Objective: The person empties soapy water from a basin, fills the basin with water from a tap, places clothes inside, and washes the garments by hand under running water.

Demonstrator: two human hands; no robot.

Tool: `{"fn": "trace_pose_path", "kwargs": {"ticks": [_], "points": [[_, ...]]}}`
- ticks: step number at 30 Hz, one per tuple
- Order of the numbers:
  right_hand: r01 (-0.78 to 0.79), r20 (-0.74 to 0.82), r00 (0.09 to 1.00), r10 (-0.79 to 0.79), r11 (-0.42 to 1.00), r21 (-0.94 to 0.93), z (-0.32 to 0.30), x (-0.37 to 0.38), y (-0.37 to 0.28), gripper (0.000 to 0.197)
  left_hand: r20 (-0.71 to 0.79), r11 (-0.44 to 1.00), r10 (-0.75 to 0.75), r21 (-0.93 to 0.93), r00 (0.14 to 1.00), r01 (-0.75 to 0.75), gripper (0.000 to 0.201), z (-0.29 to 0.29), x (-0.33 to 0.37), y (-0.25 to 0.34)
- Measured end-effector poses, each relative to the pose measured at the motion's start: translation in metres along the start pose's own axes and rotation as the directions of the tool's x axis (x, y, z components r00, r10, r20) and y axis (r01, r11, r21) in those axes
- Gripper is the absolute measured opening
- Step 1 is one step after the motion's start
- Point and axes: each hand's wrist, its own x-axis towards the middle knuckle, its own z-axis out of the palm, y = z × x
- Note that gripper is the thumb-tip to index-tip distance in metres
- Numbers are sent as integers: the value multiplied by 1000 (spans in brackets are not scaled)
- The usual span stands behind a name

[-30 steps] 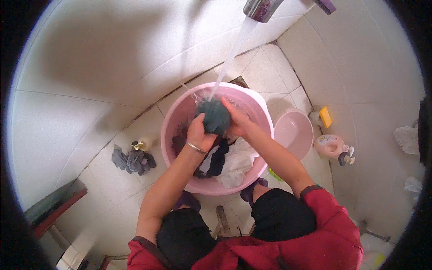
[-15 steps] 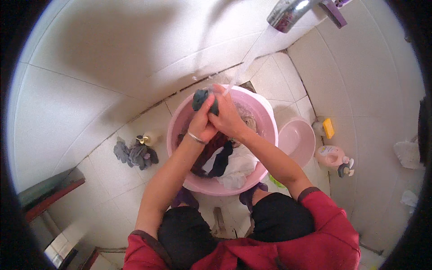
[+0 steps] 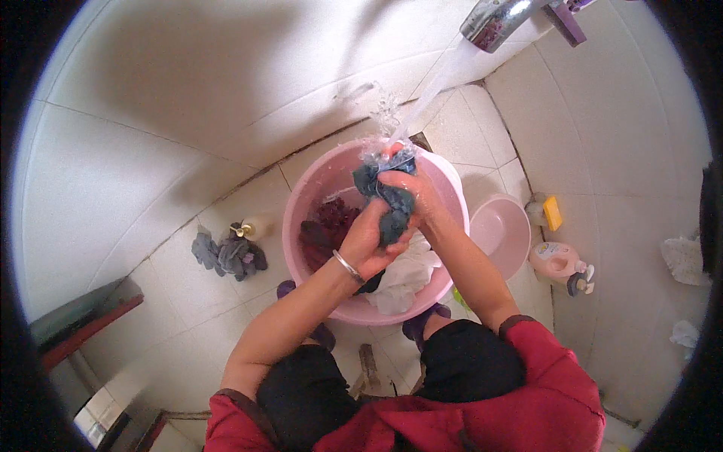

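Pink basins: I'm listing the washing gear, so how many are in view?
2: a large round pink plastic basin beneath the dark green cloth, and a smaller round pink plastic basin on the floor to the right. Any stacked underneath would be hidden.

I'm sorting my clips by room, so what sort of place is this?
Probably a bathroom or a small wash area. A metal tap is running above a pink tub with fabric in it, the floor is tiled, and a pink handled bottle stands near the wall.
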Motion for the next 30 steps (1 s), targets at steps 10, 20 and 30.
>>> {"fn": "trace_pose_path", "kwargs": {"ticks": [10,20,30], "points": [[77,66,997,-43,724,-685,-28,-13,4,16,-117,895,57,446,992,1,27,-12,-4,-10],[-129,588,703,-400,741,659,-16,-13,3,52,310,963,-233,-57,922,263,43,31,-7,-26],[58,287,957,-44,998,-39,-9,-43,-39,25,-113,881,-98,452,989,139,27,32,-15,-36]]}}
